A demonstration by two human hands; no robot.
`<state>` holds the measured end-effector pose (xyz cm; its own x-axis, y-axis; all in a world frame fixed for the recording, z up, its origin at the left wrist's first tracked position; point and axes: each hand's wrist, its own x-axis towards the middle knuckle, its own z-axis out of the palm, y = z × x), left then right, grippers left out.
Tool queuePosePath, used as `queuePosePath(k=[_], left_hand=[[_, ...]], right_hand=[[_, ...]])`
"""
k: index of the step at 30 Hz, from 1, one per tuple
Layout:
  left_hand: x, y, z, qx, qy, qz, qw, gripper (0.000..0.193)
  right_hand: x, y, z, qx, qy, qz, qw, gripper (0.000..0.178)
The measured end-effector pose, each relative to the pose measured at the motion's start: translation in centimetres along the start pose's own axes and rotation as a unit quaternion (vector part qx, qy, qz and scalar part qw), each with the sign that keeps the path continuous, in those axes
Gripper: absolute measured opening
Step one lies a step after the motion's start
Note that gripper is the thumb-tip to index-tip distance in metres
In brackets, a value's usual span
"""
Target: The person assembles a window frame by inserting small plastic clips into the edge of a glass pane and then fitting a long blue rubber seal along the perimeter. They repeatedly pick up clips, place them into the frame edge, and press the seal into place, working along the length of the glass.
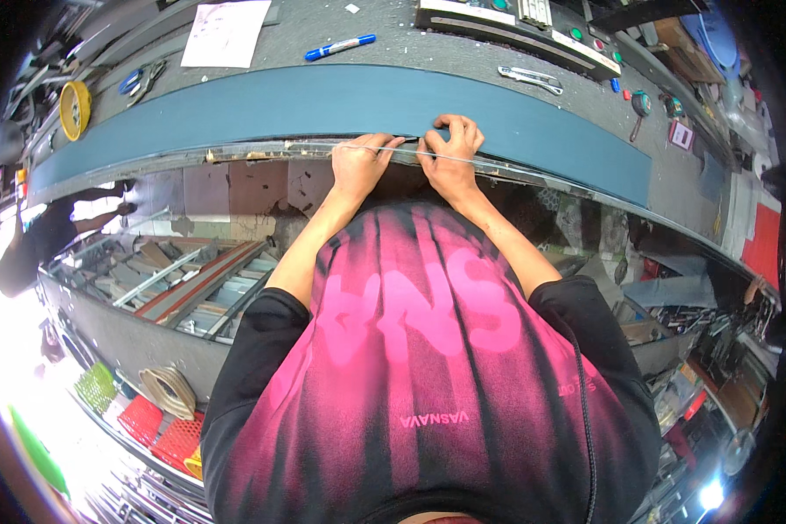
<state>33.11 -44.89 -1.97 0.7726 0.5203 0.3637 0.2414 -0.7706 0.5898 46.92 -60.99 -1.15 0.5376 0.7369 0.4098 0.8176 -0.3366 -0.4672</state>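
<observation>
A long flat blue-grey panel [533, 120] lies along the front of the workbench. At its near edge, around the middle, both my hands work close together. My left hand [358, 166] is closed, its thumb and fingers pinching a thin pale strip [405, 151] that runs along the edge. Just to the right, my right hand [452, 159] pinches the same strip, with its other fingers bent above the panel. A small dark piece shows between the two sets of fingertips; its kind is too small to make out.
Behind the panel lie a blue marker [340, 47], a utility knife [530, 79], a sheet of paper [225, 33] and blue-handled pliers or snips [145, 82]. A yellow tape roll [75, 111] stands at left, a tape measure [641, 103] at right. Below left, a bin [140, 301] holds metal profiles.
</observation>
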Motion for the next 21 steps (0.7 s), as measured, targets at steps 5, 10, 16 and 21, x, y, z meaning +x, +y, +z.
queuePosePath(k=[5,10,16,21], left_hand=[[-0.5,0.5,0.3,0.024,0.022,-0.021,0.999,0.021],[-0.6,1.3,0.5,0.017,0.097,-0.008,0.995,0.024],[-0.9,-0.6,-3.1,0.065,0.059,0.039,0.995,0.027],[-1.6,-5.9,-8.5,0.069,0.072,0.097,0.990,0.026]], right_hand=[[0.1,0.3,-0.1,-0.002,-0.001,-0.004,1.000,0.018],[0.4,0.7,-1.2,0.012,-0.016,0.005,1.000,0.025],[0.8,-0.3,-2.9,0.047,-0.041,0.058,0.996,0.036],[1.6,-2.8,-3.8,0.058,-0.052,0.065,0.995,0.030]])
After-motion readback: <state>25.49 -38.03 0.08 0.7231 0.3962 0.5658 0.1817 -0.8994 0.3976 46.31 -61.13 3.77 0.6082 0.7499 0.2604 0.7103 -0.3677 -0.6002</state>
